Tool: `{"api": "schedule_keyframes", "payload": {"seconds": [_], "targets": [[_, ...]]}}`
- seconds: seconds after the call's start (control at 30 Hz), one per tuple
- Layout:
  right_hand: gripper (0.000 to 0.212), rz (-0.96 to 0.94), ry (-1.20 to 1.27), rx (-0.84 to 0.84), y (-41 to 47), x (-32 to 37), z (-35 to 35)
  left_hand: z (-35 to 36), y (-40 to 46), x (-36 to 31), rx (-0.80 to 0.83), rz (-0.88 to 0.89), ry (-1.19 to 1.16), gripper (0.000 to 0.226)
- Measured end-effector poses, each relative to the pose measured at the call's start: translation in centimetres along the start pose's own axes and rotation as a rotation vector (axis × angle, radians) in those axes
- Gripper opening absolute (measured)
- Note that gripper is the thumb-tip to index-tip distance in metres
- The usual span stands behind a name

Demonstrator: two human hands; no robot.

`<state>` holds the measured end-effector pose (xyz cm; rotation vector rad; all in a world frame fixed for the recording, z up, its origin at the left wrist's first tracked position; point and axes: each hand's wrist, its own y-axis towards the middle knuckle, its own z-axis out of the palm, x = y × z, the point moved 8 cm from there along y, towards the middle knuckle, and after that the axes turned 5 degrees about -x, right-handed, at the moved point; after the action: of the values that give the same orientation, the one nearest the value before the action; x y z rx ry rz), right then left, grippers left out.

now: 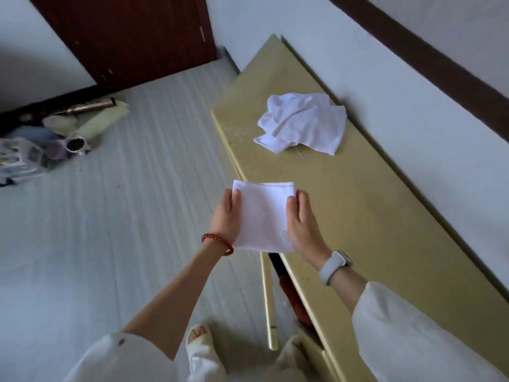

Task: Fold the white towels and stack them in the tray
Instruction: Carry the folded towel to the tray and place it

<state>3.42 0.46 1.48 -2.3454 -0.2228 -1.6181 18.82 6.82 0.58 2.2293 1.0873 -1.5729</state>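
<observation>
Folded white square towel (264, 215) held flat between both hands above near edge of long yellow-gold cabinet top (366, 205). Left hand (226, 216) and right hand (301, 221) pinching opposite side edges, thumbs on top. Crumpled white towel pile (303, 122) lying farther along top, possibly several pieces.

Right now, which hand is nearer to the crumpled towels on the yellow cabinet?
The right hand. It grips the right edge of the folded towel, on the side toward the crumpled towels. The left hand grips the opposite edge, out over the floor.
</observation>
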Motion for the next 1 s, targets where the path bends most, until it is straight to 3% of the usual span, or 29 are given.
{"api": "schedule_keyframes", "payload": {"seconds": [0.23, 0.37, 0.6, 0.77, 1.0], "targets": [[0.020, -0.233, -0.252, 0.071, -3.8, 11.9, 18.5, -23.3, 0.6, 3.7, -0.265, 0.028, 0.303, 0.018], [0.025, -0.300, -0.290, 0.158, -7.7, 17.1, 31.5, -37.9, 0.8, 7.6, -0.386, 0.015, 0.414, 0.023], [0.027, -0.351, -0.258, 0.514, -13.2, 25.2, 52.7, -57.4, 0.9, 15.3, -0.560, -0.129, 0.436, 0.027], [0.022, -0.426, -0.309, 0.592, -11.9, 29.5, 64.6, -66.8, 5.0, 20.2, -0.652, -0.223, 0.295, 0.023], [0.019, -0.549, -0.291, 0.680, -5.0, 38.1, 82.9, -81.6, 18.2, 22.9, -0.776, -0.279, 0.157, 0.028]]}}
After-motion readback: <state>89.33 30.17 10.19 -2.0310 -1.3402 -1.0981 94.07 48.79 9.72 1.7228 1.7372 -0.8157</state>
